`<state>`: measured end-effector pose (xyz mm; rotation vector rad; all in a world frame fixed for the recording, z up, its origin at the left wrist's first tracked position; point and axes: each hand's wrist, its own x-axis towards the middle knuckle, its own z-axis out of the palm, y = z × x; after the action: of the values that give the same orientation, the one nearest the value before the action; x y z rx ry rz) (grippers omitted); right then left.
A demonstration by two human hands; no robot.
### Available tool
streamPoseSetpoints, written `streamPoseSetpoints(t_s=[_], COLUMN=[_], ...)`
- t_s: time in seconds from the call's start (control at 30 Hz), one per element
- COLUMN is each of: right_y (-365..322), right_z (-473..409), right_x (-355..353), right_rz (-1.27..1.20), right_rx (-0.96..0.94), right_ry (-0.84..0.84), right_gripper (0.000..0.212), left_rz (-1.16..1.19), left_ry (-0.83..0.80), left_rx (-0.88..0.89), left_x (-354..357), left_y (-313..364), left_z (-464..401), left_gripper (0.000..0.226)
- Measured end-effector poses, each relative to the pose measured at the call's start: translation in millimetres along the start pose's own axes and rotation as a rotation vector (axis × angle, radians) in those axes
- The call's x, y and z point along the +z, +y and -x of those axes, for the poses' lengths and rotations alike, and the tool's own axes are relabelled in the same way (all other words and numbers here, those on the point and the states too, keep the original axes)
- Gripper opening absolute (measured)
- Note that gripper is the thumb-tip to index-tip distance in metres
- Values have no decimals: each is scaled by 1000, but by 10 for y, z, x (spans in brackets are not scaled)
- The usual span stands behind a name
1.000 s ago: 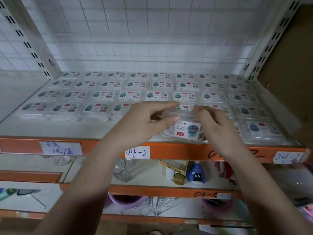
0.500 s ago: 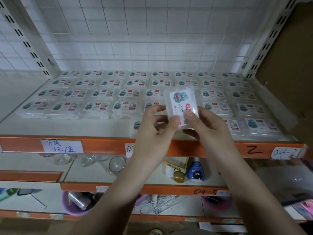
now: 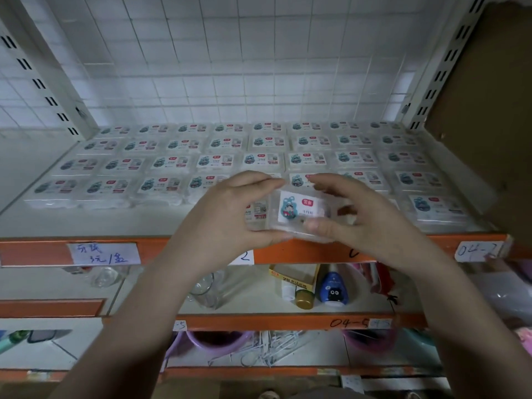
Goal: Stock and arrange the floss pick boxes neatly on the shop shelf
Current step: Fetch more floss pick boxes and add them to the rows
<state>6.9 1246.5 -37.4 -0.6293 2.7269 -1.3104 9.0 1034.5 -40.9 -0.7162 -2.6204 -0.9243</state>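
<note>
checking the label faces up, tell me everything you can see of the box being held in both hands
The held floss pick box is a small, flat, clear plastic case, closed as far as shows. Its white label faces up, with a blue cartoon figure at its left and a red badge. It lies roughly level above the shelf's orange front edge. The left hand and the right hand pinch its ends; the right thumb covers its lower edge.

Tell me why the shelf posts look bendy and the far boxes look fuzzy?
Head view: the wide lens bends straight things near the edges, so the left post leans; light is dim and bluish, so the back boxes look soft and their labels can't be read; the box held by the left hand and right hand is nearest, and its cartoon label shows clearest.
</note>
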Motion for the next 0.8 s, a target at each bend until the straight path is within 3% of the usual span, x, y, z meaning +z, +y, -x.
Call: streamPoseSetpoints(t_s=[0.07, 0.2, 0.37, 0.67, 0.8], right_y=[16, 71, 260, 475, 519], right_z=[-4, -53, -68, -19, 9], right_x=[23, 67, -17, 11, 26], right_rz=[227, 371, 382, 622, 663], right_rx=[-82, -111, -11, -73, -76], right_ry=[49, 106, 46, -34, -79], right_gripper=[77, 78, 74, 53, 66], left_rz=[75, 102, -245, -154, -112], left_ry=[38, -23, -237, -283, -237], left_rx=[-80, -221, -440, -422, -431], left_x=[50, 17, -123, 15, 108], left_y=[14, -39, -344, -340, -300], left_z=[5, 28, 152, 98, 64], left_gripper=[73, 85, 75, 62, 62])
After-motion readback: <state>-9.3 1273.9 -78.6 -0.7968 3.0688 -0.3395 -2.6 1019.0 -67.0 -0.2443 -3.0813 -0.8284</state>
